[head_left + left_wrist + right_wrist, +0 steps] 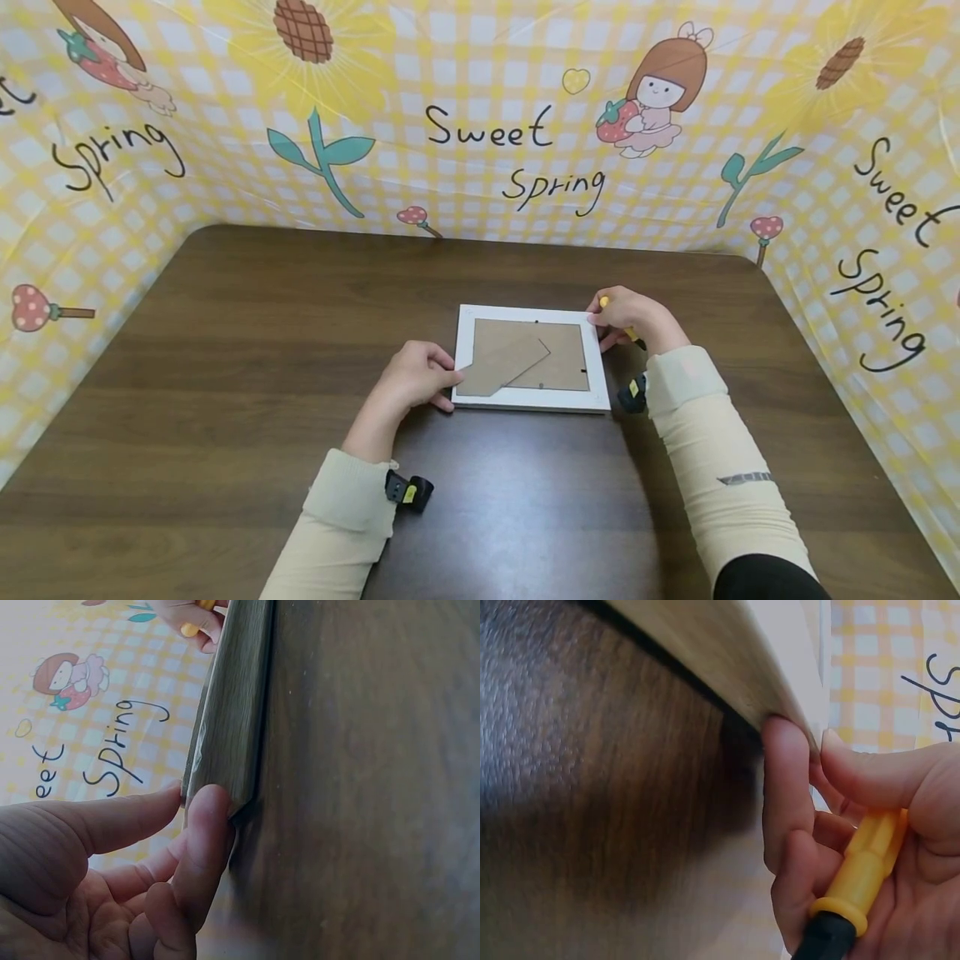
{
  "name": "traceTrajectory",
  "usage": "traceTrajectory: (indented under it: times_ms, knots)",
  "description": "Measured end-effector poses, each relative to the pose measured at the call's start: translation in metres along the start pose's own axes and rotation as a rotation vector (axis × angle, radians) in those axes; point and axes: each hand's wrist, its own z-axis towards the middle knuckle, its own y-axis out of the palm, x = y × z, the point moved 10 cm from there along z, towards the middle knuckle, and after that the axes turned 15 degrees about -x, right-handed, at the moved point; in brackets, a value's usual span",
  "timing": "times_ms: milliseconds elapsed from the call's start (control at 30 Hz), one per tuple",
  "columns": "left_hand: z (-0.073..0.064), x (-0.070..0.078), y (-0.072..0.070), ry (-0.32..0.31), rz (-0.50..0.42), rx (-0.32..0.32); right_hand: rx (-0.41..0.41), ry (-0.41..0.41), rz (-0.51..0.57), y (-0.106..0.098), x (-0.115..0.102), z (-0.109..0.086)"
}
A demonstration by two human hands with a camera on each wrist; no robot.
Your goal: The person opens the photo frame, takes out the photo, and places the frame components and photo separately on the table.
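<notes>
Pinching the near-L part of the white pic frame [564, 354], the L hand [412, 377] has a narrow fingertip grip; a slip there could tip it. Frame's approx. mid-desk [300, 400], back up, long axis L–R, its flap [495, 368] slanting low L to upper R. R hand [633, 317] pinches the far-R corner w/ a yellow-handled tool [859, 874] tucked in its palm; double duty might cause a drop.

A white rectangular frame [531, 358], pinched at both sides, shows brown backing [517, 333] upward beside a hand-held yellow-and-black tool [859, 870].
</notes>
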Motion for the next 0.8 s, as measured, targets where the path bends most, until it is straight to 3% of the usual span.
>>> traceTrajectory:
  times_ms: [500, 800]
  knots:
    - [0.002, 0.006, -0.012, 0.005, 0.111, 0.019, -0.008, -0.020, 0.014, 0.004, -0.001, -0.001]
    - [0.005, 0.010, -0.015, -0.045, 0.192, 0.064, 0.005, -0.028, -0.002, 0.003, 0.002, -0.003]
